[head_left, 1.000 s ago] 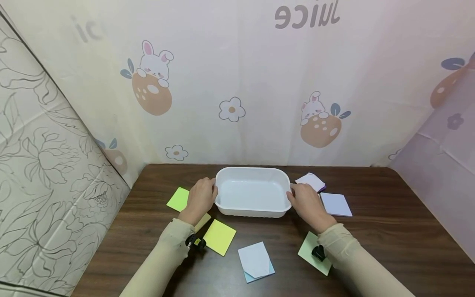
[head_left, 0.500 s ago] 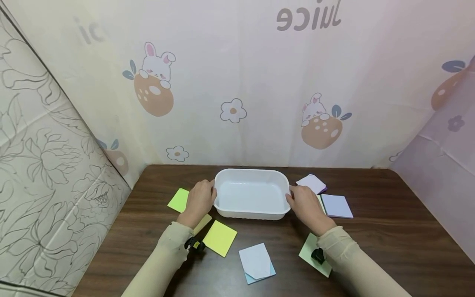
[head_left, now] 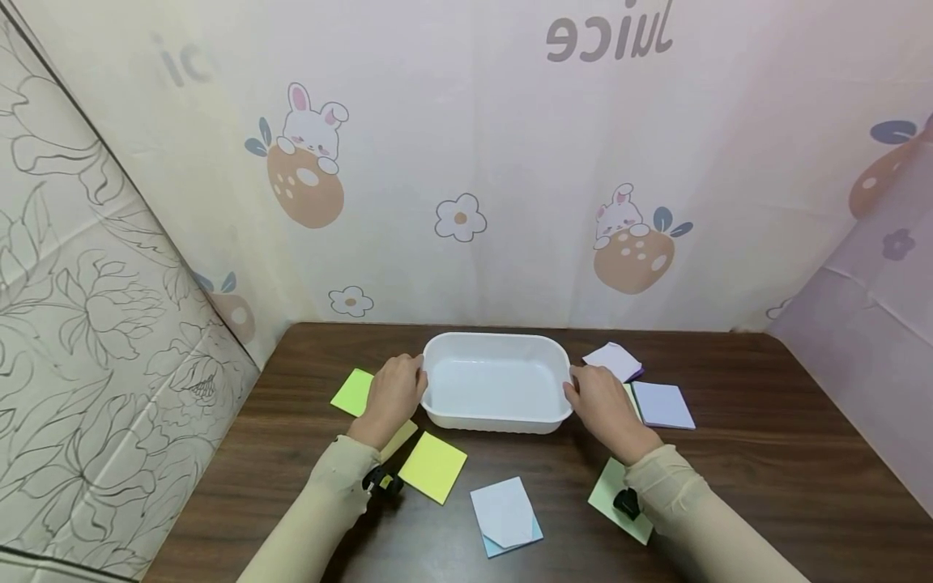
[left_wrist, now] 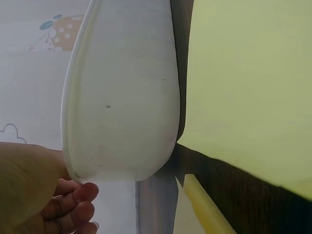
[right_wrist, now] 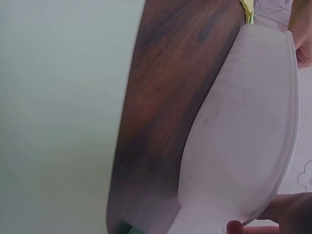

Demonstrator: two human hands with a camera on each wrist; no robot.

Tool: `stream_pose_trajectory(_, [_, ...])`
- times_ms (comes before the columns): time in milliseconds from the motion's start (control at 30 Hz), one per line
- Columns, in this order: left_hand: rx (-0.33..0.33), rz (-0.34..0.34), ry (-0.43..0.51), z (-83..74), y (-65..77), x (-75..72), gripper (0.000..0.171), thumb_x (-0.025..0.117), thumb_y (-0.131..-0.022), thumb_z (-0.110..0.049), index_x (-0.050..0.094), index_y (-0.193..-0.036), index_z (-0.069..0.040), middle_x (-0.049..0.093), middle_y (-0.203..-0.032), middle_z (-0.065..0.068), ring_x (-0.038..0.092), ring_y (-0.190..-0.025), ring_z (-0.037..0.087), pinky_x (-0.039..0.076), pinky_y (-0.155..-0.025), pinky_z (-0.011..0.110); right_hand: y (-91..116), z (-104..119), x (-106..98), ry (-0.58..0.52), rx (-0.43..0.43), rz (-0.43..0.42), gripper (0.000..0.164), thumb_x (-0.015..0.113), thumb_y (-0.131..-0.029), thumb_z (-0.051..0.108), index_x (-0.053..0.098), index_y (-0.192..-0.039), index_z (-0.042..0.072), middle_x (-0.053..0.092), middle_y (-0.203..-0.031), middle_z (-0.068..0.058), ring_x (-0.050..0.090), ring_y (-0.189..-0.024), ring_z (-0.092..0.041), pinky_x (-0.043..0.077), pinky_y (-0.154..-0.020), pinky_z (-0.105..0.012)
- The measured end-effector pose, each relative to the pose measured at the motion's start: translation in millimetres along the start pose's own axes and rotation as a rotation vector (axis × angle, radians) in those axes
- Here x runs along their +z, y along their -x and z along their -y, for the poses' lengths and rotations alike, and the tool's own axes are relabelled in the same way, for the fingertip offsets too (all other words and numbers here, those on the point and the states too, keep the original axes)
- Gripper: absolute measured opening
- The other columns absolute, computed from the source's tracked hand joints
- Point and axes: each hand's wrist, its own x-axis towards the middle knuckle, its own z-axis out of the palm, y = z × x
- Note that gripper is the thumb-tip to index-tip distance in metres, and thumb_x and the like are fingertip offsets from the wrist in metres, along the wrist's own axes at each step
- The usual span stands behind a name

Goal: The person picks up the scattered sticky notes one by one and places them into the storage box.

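An empty white plastic tub (head_left: pixel 498 385), rectangular with rounded corners, sits near the back of the table. At its left end my left hand (head_left: pixel 394 394) grips the rim; the left wrist view shows that hand's fingertips (left_wrist: pixel 86 191) curled under the edge. My right hand (head_left: pixel 605 405) holds the opposite end by the rim, with a fingertip under the lip in the right wrist view. Under and beside my left arm lie a bright green sticky note pad (head_left: pixel 353 393) and a yellow pad (head_left: pixel 433 467). A pale green pad (head_left: pixel 619 502) lies beneath my right wrist.
A light blue pad with a white top sheet (head_left: pixel 504 514) lies at the front middle of the dark wooden table (head_left: pixel 758 453). Right of the tub are a lavender pad (head_left: pixel 662 405) and a white-and-purple pad (head_left: pixel 614 360). A printed curtain (head_left: pixel 466 162) hangs behind the table.
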Motion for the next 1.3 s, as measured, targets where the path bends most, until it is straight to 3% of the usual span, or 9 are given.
stream_pose_trajectory(133, [0.018, 0.003, -0.019, 1.4, -0.7, -1.7, 0.025, 0.059, -0.089, -0.017, 0.07, -0.104, -0.002, 0.06, -0.078, 0.007, 0.054, -0.067, 0.018, 0.045, -0.053, 0.03, 0, 1, -1, 0.0, -0.002, 0.002, 0.018, 0.063, -0.084, 0.015, 0.059, -0.069, 0.008, 0.047, -0.056, 0.0, 0.044, -0.057, -0.018, 0.038, -0.049, -0.033])
stream_pose_trajectory(233, [0.03, -0.006, -0.019, 1.8, -1.5, -3.7, 0.018, 0.061, -0.087, -0.017, 0.07, -0.094, -0.003, 0.053, -0.069, 0.002, 0.047, -0.059, 0.014, 0.04, -0.048, 0.029, 0, 0, -2, -0.017, -0.006, 0.002, 0.014, 0.065, -0.084, 0.016, 0.066, -0.079, 0.004, 0.053, -0.06, -0.001, 0.046, -0.06, -0.018, 0.041, -0.052, -0.034])
stream_pose_trajectory(500, [0.018, -0.056, 0.01, 4.1, -2.6, -3.7, 0.033, 0.063, -0.086, -0.021, 0.066, -0.112, -0.002, 0.056, -0.071, 0.003, 0.046, -0.056, 0.014, 0.039, -0.045, 0.028, 0, -6, -4, -0.045, -0.054, -0.054, 0.023, 0.068, -0.081, 0.021, 0.067, -0.089, -0.001, 0.051, -0.061, -0.002, 0.046, -0.06, -0.019, 0.04, -0.054, -0.036])
stream_pose_trajectory(733, [0.036, -0.093, 0.017, -0.2, -3.5, -8.8, 0.036, 0.061, -0.087, -0.026, 0.066, -0.114, -0.003, 0.066, -0.094, 0.013, 0.059, -0.072, 0.023, 0.048, -0.056, 0.036, 0, -5, -11, -0.03, -0.054, -0.059, 0.038, 0.066, -0.083, 0.026, 0.067, -0.103, -0.006, 0.065, -0.084, -0.017, 0.057, -0.08, -0.029, 0.046, -0.071, -0.046])
stream_pose_trajectory(867, [0.053, -0.09, 0.029, -7.0, -4.2, -13.8, 0.037, 0.059, -0.088, -0.027, 0.066, -0.115, -0.004, 0.066, -0.104, 0.014, 0.062, -0.083, 0.027, 0.051, -0.064, 0.039, 1, -3, -14, -0.021, -0.043, -0.04, 0.044, 0.064, -0.084, 0.029, 0.066, -0.109, -0.006, 0.066, -0.101, -0.022, 0.058, -0.095, -0.035, 0.046, -0.082, -0.05])
stream_pose_trajectory(1300, [0.11, -0.072, -0.008, -31.3, -4.5, -21.9, 0.041, 0.057, -0.089, -0.035, 0.064, -0.119, -0.007, 0.065, -0.112, 0.013, 0.061, -0.094, 0.027, 0.051, -0.073, 0.04, 6, -8, -26, 0.0, -0.056, -0.061, 0.042, 0.063, -0.085, 0.031, 0.066, -0.11, -0.003, 0.064, -0.108, -0.022, 0.057, -0.101, -0.038, 0.046, -0.082, -0.05])
